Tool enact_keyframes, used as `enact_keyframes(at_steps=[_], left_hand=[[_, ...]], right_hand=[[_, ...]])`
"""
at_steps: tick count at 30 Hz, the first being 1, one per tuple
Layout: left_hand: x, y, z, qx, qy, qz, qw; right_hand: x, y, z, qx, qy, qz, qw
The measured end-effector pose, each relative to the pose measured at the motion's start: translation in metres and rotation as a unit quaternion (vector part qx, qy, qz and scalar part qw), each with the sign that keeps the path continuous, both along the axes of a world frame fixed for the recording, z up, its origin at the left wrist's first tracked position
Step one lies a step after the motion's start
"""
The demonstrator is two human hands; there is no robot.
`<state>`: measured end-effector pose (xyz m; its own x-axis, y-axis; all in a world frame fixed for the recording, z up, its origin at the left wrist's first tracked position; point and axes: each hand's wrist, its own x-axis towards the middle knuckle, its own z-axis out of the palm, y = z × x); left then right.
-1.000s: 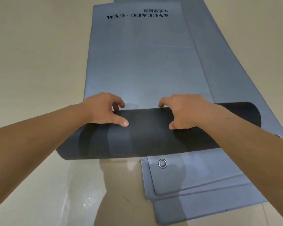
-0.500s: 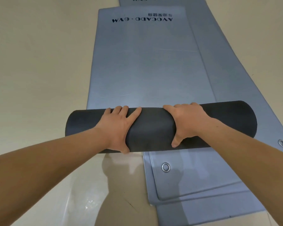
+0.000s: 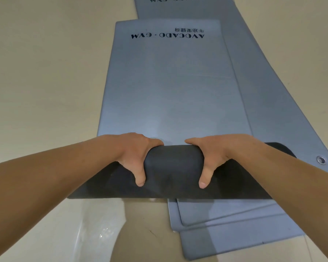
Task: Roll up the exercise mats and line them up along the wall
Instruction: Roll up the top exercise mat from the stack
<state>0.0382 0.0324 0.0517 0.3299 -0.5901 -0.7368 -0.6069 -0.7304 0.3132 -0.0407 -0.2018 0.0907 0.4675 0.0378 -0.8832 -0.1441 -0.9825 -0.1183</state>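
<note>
We are gripping the dark roll (image 3: pixel 173 167) of the top exercise mat (image 3: pixel 169 91) with our left hand (image 3: pixel 134 156) and right hand (image 3: pixel 212 157), fingers now curling over its far side instead of lying flat. The roll is creeping forward over the stacked mats (image 3: pixel 235 233) on the floor (image 3: pixel 36 72), and a long stretch is still waiting.

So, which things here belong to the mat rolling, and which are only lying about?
Belong to the job: dark roll, gripped by left hand and right hand; flat printed mat ahead of it; other grey mats beneath, not yet rolled.
Only lying about: beige floor; small dark mark on it.
</note>
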Motion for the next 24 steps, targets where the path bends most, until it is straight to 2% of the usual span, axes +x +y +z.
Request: enact_keyframes(at_steps=[4,7,9,13,18,21,24], left_hand=[[0.010,-0.010,0.002,0.020,0.115,0.041,0.992],[0.019,-0.010,0.000,0.006,0.108,0.058,0.992],[0.016,-0.004,-0.004,-0.013,0.067,0.057,0.996],[0.012,0.012,-0.003,-0.033,-0.042,0.055,0.997],[-0.013,0.019,0.026,-0.079,-0.167,0.010,0.983],[-0.043,0.006,0.030,-0.012,-0.247,-0.037,0.968],[-0.057,0.001,0.010,0.047,-0.283,-0.051,0.957]], right_hand=[[-0.029,0.020,0.001,-0.104,-0.102,0.144,0.979],[-0.050,0.042,-0.012,-0.175,-0.158,0.167,0.957],[-0.055,0.044,-0.021,-0.182,-0.168,0.172,0.953],[-0.028,0.031,-0.018,-0.145,-0.129,0.172,0.966],[0.015,0.012,-0.002,-0.060,-0.078,0.082,0.992],[0.029,0.002,0.002,-0.025,-0.077,0.028,0.996],[0.030,-0.002,0.001,-0.026,-0.136,0.028,0.990]])
